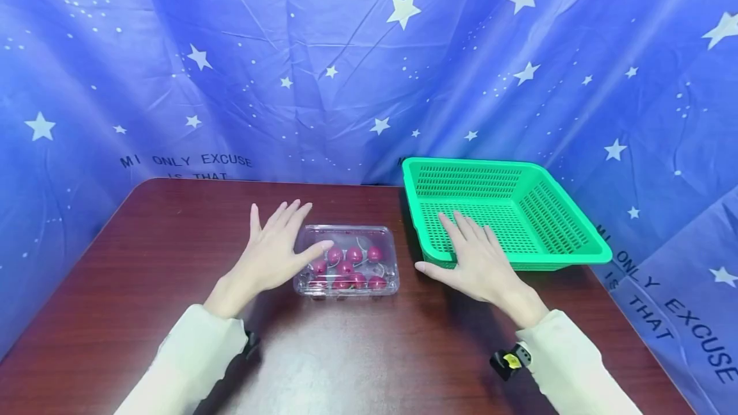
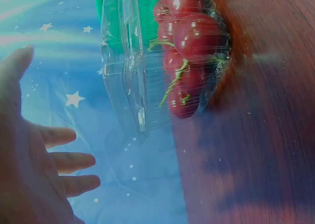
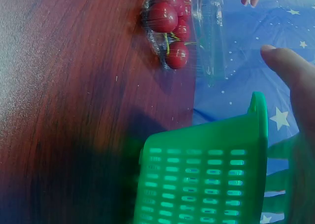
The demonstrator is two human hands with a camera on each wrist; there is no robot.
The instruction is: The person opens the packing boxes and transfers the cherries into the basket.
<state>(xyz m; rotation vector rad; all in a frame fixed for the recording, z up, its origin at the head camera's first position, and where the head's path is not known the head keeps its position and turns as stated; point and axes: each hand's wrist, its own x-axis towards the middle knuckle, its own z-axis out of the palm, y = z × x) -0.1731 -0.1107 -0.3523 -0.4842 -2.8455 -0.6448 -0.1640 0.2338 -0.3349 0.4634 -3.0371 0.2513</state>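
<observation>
A clear plastic box (image 1: 346, 230) with its lid down lies mid-table, holding several red cherries (image 1: 344, 268) with green stems. My left hand (image 1: 271, 255) hovers at the box's left side, fingers spread and straight, thumb overlapping the lid in the head view. In the left wrist view its fingers (image 2: 74, 162) stand apart from the box (image 2: 133, 61). My right hand (image 1: 475, 261) is held out over the near left corner of a green plastic basket (image 1: 429, 245), fingers extended and nothing in its grasp. The right wrist view shows the thumb (image 3: 285, 61) above the basket's rim (image 3: 261, 150).
The dark red wooden table (image 1: 144, 274) ends at a blue star-patterned curtain (image 1: 288, 50) along the back and sides. The slotted basket stands at the back right, its right end near the table's right edge. A black strap device (image 1: 507, 362) sits at the right wrist.
</observation>
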